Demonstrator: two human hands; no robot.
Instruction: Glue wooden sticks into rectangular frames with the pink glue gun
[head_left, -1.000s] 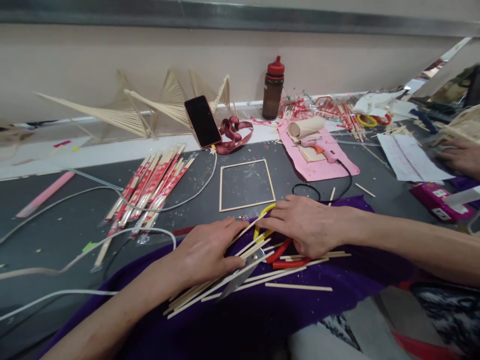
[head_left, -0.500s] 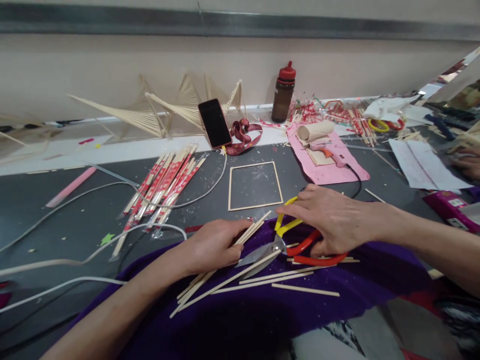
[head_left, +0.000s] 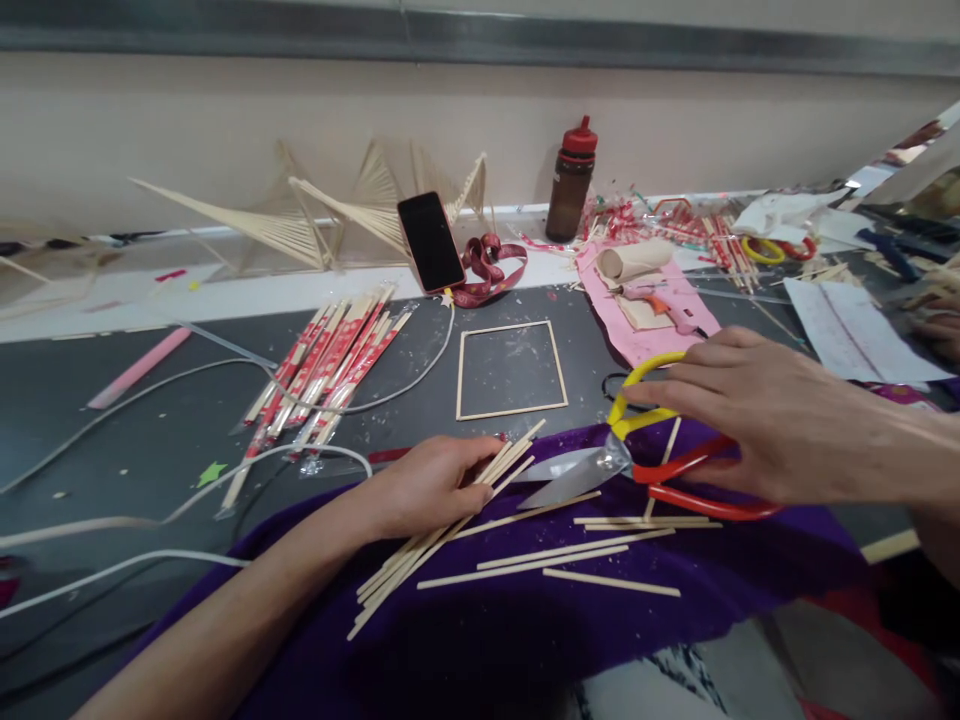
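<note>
wooden sticks (head_left: 397,575) over purple cloth (head_left: 645,625), bundle grasped in my left hand (head_left: 431,485); long axis near-left to far-right. my right hand (head_left: 765,420), right of the bundle, grips scissors (head_left: 613,455), blades pointing left at it; contact, i can't tell. far left: clear-and-red wrappers (head_left: 349,350), chopsticks inside. far: bottle (head_left: 568,195), dark contents.

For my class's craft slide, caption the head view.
Left hand grips thin wooden sticks while the right hand holds red-and-yellow scissors over purple cloth.
</note>
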